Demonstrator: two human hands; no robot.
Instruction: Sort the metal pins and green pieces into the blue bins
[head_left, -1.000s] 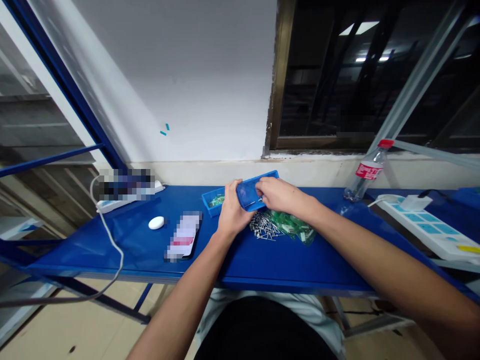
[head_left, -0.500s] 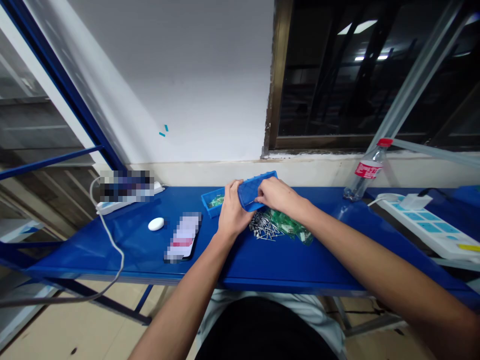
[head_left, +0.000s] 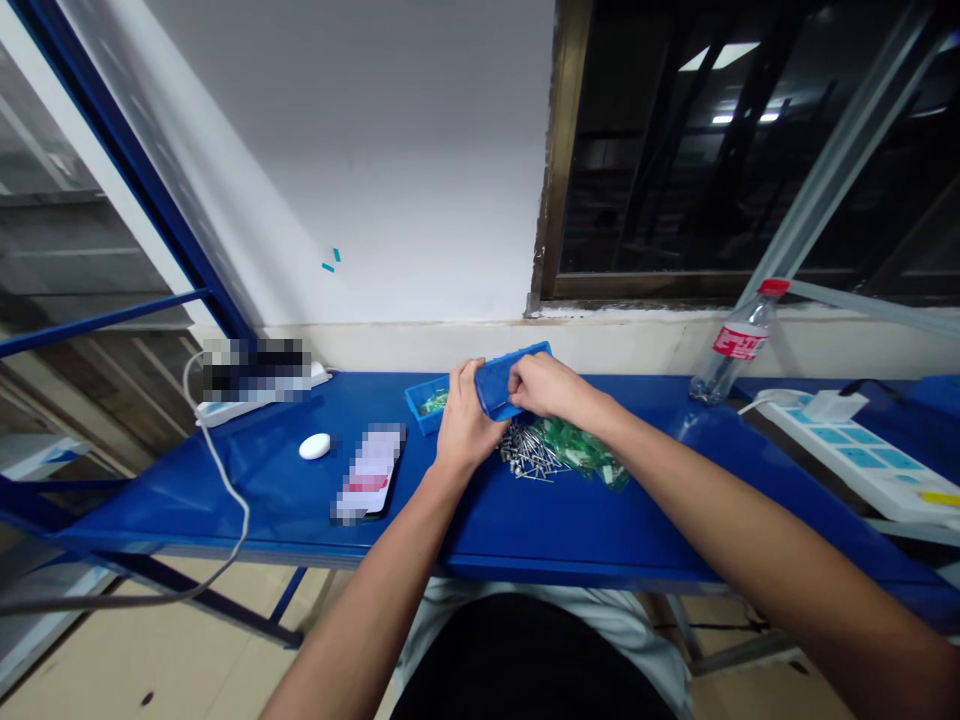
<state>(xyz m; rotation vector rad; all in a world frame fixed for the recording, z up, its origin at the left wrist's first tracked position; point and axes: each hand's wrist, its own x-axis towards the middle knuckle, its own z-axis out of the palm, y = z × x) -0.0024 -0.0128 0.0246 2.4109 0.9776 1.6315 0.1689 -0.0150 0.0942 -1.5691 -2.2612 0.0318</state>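
Observation:
My left hand grips the near-left side of a small blue plastic bin, which is tilted so its inside faces me. Inside that bin are the curled fingers of my right hand; whatever they pinch is hidden. A thin pale piece lies in the bin near those fingertips. Below, on the table, is a heap of shiny metal pins with thicker heads, like blind rivets. Crumpled green plastic bags lie against the heap, partly under my right wrist. A second blue bin holding small greenish pieces stands left of my left hand.
The blue table meets the wall at the back. On its left are a phone, a white oval object, and a power strip with a cable. A red-capped bottle and another power strip stand right.
The view has shifted slightly. My right hand has moved a little to the left inside the tilted bin; my left hand keeps its hold.

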